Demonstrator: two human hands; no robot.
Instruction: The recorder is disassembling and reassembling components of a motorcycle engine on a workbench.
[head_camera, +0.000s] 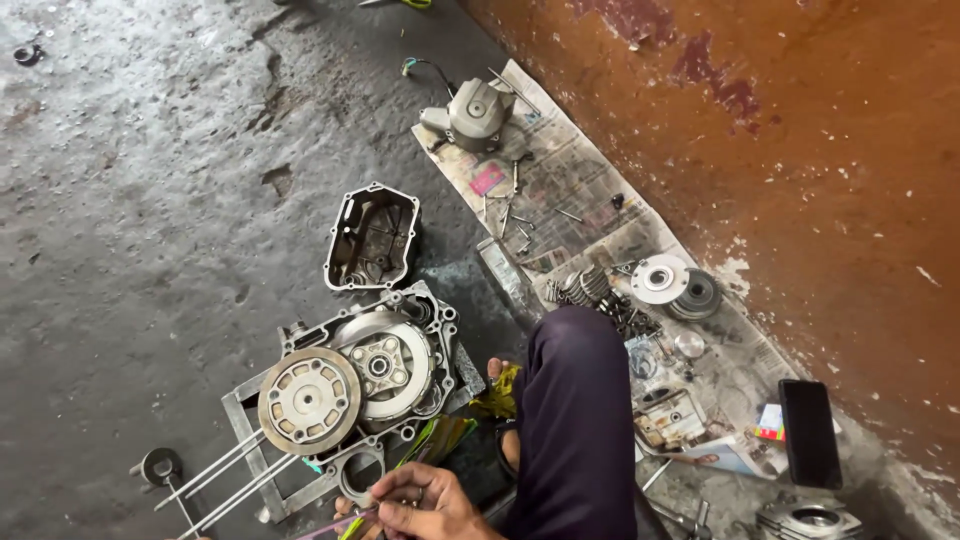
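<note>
Dark concrete floor (150, 200), engine case (370, 370), loose cover (372, 238), newspaper (580, 190) strewn with parts

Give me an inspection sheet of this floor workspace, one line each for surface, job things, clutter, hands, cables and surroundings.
Surface: dark, stained concrete floor with newspaper sheets laid along the wall.
Job's things: opened engine case with a round clutch plate leaning at its front; loose side cover lies apart behind it.
Clutter: grey engine cover, springs, bolts, round discs and a dark phone on the paper.
Hands: one hand at the bottom edge pinches thin rods; which hand, cannot tell; the other unseen.
Cables: a short wire by the grey engine cover.
Surroundings: rust-red flaking wall; the person's dark trouser leg.
</note>
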